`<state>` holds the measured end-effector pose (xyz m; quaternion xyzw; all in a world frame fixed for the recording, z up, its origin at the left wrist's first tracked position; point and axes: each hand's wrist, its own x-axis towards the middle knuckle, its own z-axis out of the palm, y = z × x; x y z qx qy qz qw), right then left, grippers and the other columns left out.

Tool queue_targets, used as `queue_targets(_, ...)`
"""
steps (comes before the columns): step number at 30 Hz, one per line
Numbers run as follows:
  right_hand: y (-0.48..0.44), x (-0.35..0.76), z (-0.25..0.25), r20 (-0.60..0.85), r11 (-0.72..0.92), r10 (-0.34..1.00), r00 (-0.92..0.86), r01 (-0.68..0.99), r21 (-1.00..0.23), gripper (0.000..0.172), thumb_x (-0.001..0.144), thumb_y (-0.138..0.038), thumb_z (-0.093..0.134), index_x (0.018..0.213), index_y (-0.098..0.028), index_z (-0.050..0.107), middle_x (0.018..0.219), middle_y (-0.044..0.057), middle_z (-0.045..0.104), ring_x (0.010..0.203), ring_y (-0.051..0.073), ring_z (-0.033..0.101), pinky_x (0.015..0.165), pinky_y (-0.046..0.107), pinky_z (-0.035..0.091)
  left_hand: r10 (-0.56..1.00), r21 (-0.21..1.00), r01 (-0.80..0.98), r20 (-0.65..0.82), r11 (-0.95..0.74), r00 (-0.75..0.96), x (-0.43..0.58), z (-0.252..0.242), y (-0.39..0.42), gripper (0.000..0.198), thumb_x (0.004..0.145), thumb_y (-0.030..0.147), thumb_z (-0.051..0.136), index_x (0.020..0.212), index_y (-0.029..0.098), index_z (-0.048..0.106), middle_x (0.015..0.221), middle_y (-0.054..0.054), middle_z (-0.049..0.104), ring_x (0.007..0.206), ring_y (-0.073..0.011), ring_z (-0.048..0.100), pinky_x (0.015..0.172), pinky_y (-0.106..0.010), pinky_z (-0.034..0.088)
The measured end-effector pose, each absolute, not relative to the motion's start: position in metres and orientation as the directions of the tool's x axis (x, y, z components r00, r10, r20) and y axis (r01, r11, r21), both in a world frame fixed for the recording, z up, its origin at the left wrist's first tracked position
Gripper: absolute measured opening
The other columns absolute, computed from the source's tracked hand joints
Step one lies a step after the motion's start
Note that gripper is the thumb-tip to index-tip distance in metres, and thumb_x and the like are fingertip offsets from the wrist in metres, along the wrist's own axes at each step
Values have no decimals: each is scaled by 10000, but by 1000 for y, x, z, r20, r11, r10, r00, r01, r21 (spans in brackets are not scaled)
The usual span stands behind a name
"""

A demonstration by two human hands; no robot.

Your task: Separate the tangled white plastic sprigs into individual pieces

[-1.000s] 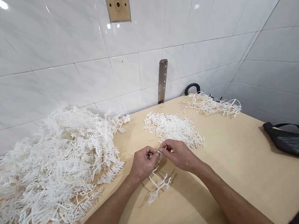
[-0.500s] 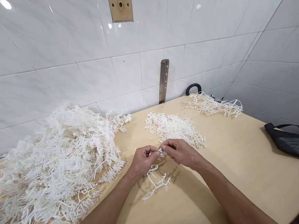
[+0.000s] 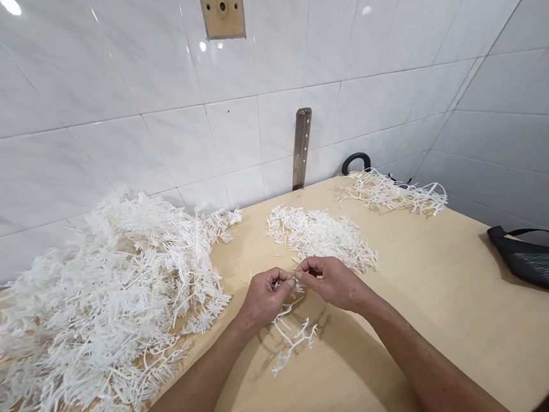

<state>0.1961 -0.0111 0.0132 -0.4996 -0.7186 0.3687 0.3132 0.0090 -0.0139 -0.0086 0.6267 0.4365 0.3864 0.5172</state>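
Observation:
A white branched plastic sprig (image 3: pixel 293 340) hangs below my hands over the table, its thin forked twigs spreading downward. My left hand (image 3: pixel 267 294) pinches its upper end between thumb and forefinger. Fingertip to fingertip with it, my right hand (image 3: pixel 330 282) is closed in a pinch at the sprig's top twigs. The fingers hide the exact spot being gripped. Just behind my right hand lies a heap of small white pieces (image 3: pixel 322 232). To the left spreads a big pile of bushy white sprigs (image 3: pixel 119 296).
Bare white branches (image 3: pixel 393 192) lie at the far right, beside a black curved handle (image 3: pixel 356 160). A black bag with a strap (image 3: pixel 539 263) rests on the table's right side. Behind the wooden table (image 3: pixel 459 292) rises a tiled wall with a metal bracket (image 3: pixel 302 149).
The hanging sprig has swung slightly right and down. Both hands stay almost in place, with their fingertips still close together.

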Motion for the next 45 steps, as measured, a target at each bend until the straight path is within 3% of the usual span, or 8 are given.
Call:
queue_targets(10, -15, 192, 12, 153, 311, 940, -305, 580, -753, 172, 887, -268, 505, 830, -209, 656, 759, 5, 657, 681, 154, 576, 578, 256, 417, 937, 995, 78, 33, -64, 348, 10, -6, -17, 220, 828, 351, 617, 757, 144, 606, 682, -3, 556, 637, -118, 490, 616, -246, 393)
queue_targets(19, -12, 175, -6, 393, 456, 876, -278, 741, -492, 146, 890, -185, 443, 812, -194, 567, 833, 35, 622, 635, 147, 543, 591, 279, 378, 938, 994, 105, -8, -31, 348, 7, -7, -11, 281, 833, 403, 595, 705, 168, 509, 619, 32, 468, 576, -101, 409, 551, -233, 326)
queue_targets(22, -2, 186, -9, 435, 351, 893, -118, 787, -507, 146, 856, -176, 450, 756, -193, 555, 774, 54, 616, 677, 177, 569, 626, 290, 401, 908, 999, 54, -21, -1, 419, 8, -5, -15, 302, 827, 438, 616, 734, 163, 534, 637, 24, 506, 581, -103, 445, 563, -233, 353)
queue_targets(26, 8, 213, -5, 397, 172, 908, 133, 746, -643, 167, 872, -310, 493, 785, -202, 585, 673, 31, 630, 588, 178, 563, 621, 303, 415, 933, 997, 60, 18, -43, 359, 10, -6, -17, 343, 809, 484, 642, 759, 149, 586, 642, 11, 538, 578, -104, 470, 563, -234, 368)
queue_targets(30, 8, 224, 0, 401, 131, 892, 209, 728, -673, 213, 868, -389, 514, 802, -205, 601, 602, 17, 619, 515, 171, 535, 603, 313, 419, 957, 999, 43, 10, -23, 291, 10, -10, -13, 342, 785, 480, 673, 767, 144, 610, 655, 7, 544, 614, -119, 521, 597, -245, 419)
queue_targets(35, 0, 213, 6, 421, 220, 900, 112, 717, -661, 206, 858, -311, 527, 960, -192, 662, 704, 33, 675, 515, 156, 551, 626, 315, 449, 954, 1000, 16, 2, -7, 299, 10, -7, -15, 339, 787, 475, 681, 786, 140, 626, 687, -14, 594, 657, -139, 566, 638, -264, 454)
queue_targets(39, -10, 199, 13, 399, 407, 904, -153, 593, -695, 197, 889, -334, 545, 944, -218, 695, 910, 49, 724, 661, 159, 618, 657, 293, 485, 953, 999, 25, 31, -41, 300, 11, -5, -15, 333, 796, 466, 672, 789, 135, 636, 694, -13, 595, 636, -122, 525, 622, -252, 416)
queue_targets(45, -15, 189, 13, 305, 426, 904, -299, 589, -686, 178, 905, -321, 561, 886, -228, 711, 835, 29, 718, 683, 160, 613, 657, 295, 472, 961, 996, 63, 36, -56, 275, 11, -8, -13, 307, 810, 440, 651, 800, 133, 648, 652, 5, 544, 593, -108, 457, 575, -238, 355)
